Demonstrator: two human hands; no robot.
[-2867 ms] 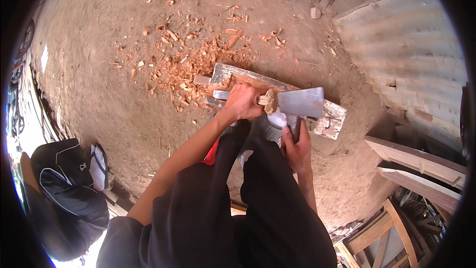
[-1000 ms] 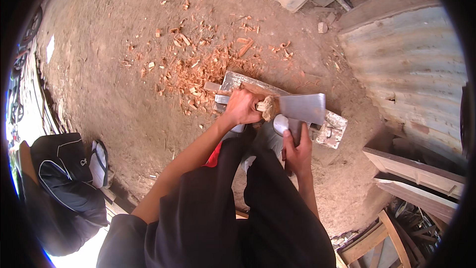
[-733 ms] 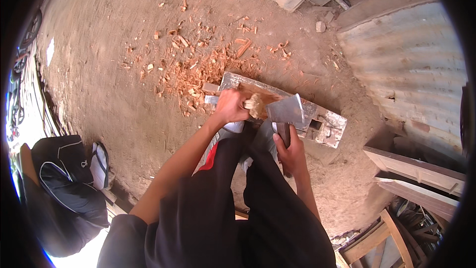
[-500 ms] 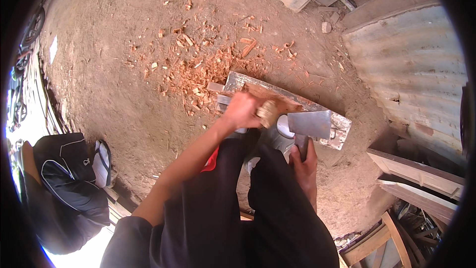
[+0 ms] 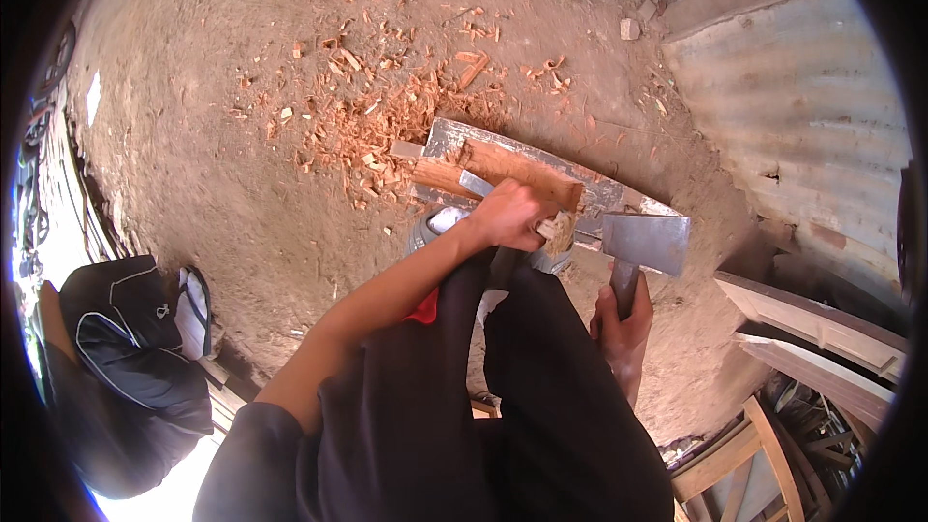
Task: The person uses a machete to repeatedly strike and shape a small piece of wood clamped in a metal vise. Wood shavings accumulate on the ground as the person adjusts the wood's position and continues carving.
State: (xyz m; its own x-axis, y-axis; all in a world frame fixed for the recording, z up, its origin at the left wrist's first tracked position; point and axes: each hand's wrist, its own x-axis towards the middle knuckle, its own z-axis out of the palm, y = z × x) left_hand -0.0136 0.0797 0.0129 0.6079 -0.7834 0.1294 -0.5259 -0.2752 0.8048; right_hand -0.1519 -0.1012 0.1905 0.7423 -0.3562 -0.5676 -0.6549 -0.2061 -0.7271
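My left hand (image 5: 512, 213) is closed on a chisel with a pale, frayed wooden end (image 5: 555, 232); its metal blade (image 5: 475, 184) angles up-left over a reddish-brown wood piece (image 5: 512, 167). The wood lies on a weathered, paint-flecked board (image 5: 448, 137) above my shoes. My right hand (image 5: 622, 324) grips the dark handle of a broad-headed metal hatchet (image 5: 646, 241), held beside the chisel's end, off to its right.
Wood shavings (image 5: 387, 106) litter the dirt floor (image 5: 222, 184). Corrugated sheets (image 5: 788, 126) stand at the right, above wooden panels (image 5: 807, 314) and a wooden frame (image 5: 764, 454). At the lower left are a dark bundle with white piping (image 5: 126, 348) and a sandal (image 5: 193, 314).
My left hand has shifted right and the chisel now lies more angled, exposing more wood. My right hand and the hatchet have moved right and slightly down, away from the chisel's end.
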